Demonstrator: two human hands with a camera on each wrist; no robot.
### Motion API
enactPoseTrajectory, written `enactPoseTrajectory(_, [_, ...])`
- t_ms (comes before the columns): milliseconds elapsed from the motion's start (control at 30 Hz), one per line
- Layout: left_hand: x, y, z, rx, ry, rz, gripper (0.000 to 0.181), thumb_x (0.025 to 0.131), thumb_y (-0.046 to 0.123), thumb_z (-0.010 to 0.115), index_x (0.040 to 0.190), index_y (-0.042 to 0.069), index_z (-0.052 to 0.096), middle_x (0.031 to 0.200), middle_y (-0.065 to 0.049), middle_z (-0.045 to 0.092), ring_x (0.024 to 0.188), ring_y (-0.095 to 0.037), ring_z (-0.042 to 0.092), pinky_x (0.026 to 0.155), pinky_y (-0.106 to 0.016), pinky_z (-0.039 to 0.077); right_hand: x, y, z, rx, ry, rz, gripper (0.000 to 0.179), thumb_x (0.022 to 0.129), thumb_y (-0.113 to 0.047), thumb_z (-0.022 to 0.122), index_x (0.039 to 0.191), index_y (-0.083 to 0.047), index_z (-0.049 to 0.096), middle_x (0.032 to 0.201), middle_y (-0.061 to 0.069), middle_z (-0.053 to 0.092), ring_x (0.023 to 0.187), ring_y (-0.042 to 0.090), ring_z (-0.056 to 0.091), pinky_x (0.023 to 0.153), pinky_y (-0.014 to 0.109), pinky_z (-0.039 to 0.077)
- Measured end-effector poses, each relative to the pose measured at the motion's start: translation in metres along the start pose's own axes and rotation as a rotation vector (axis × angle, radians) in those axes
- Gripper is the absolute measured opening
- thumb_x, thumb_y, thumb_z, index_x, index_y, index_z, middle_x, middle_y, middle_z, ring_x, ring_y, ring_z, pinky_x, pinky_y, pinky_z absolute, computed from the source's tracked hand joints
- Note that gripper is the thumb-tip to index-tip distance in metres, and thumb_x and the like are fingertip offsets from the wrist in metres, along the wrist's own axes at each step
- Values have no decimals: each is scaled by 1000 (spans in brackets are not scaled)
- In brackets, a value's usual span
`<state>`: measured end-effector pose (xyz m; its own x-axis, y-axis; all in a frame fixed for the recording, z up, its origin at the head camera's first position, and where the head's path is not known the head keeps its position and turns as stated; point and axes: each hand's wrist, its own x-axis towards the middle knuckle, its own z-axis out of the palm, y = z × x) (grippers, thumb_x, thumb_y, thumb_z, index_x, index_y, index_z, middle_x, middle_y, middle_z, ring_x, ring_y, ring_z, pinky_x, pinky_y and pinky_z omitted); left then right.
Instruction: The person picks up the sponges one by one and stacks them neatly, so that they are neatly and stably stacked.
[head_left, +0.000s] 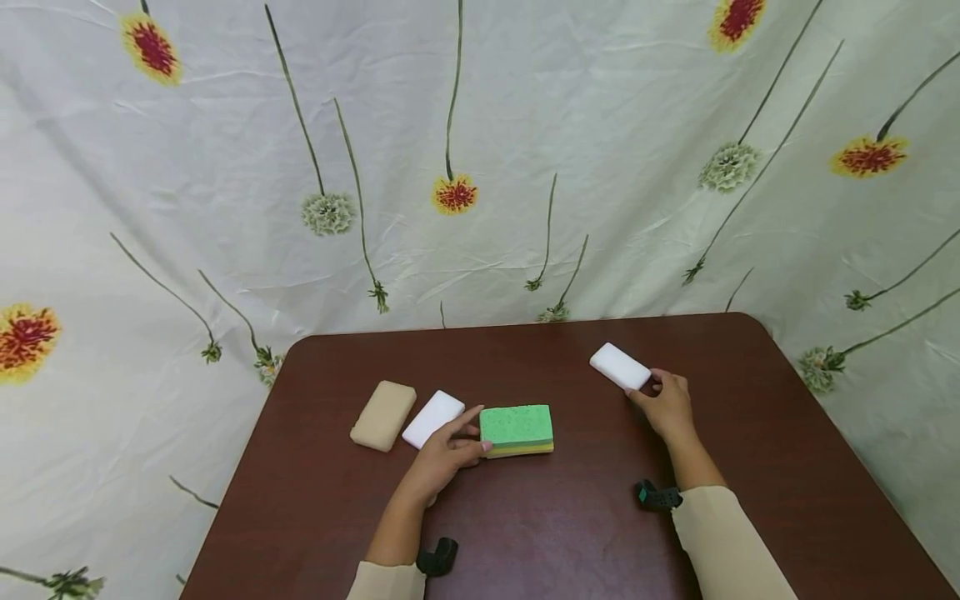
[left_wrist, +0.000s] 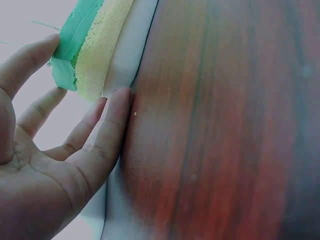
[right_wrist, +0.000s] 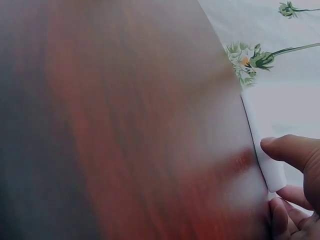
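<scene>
My left hand (head_left: 444, 454) is at the left end of a green-and-yellow scrub sponge (head_left: 516, 427), its fingers spread and fairly straight. In the left wrist view the thumb tip touches the green layer of the sponge (left_wrist: 90, 45). Farther right, my right hand (head_left: 667, 406) pinches the near right end of a white block (head_left: 619, 367) between thumb and fingers. The right wrist view shows the thumb against the long side of the white block (right_wrist: 265, 145). Just left of my left hand lies a second white block (head_left: 433, 417), partly hidden by it.
A beige sponge (head_left: 383, 415) lies at the left, beside the second white block. The dark reddish-brown table (head_left: 585, 525) has rounded far corners. Behind it hangs a pale cloth (head_left: 615, 117) printed with flowers. Dark bands sit at both wrists.
</scene>
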<state>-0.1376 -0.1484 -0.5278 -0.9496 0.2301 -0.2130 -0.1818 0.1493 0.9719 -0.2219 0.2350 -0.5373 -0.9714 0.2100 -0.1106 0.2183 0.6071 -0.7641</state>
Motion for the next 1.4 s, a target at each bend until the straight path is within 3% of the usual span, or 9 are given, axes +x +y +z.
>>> enactPoseTrajectory(467, [1, 1, 2, 2, 19, 9, 72, 91, 23, 77, 155, 23, 43, 130, -17, 50, 102, -18, 67, 87, -40, 58, 0, 6, -5, -3, -51, -27, 71, 96, -31, 69, 149, 4, 39, 152, 29, 31, 134, 43, 45, 105, 54, 45])
enactPoseTrajectory(733, [0, 2, 2, 1, 32, 16, 69, 91, 24, 77, 153, 25, 47, 131, -17, 50, 102, -18, 66, 86, -40, 58, -6, 3, -8, 45, -67, -41, 72, 95, -35, 70, 149, 1, 39, 143, 25, 48, 131, 41, 50, 103, 53, 46])
enactPoseTrajectory(1333, [0, 2, 1, 12, 28, 22, 68, 91, 25, 77, 153, 25, 46, 132, -17, 49, 105, -19, 66, 86, -40, 58, -29, -9, -6, 292, -124, -51, 81, 92, -45, 73, 154, -8, 35, 150, 18, 49, 136, 33, 52, 102, 32, 48])
enactPoseTrajectory(1400, [0, 2, 1, 9, 26, 24, 68, 91, 24, 76, 153, 24, 46, 132, -17, 49, 105, -19, 66, 86, -40, 58, -31, -11, -5, 299, -122, -65, 80, 92, -44, 73, 153, -8, 37, 149, 18, 50, 135, 32, 53, 99, 25, 47])
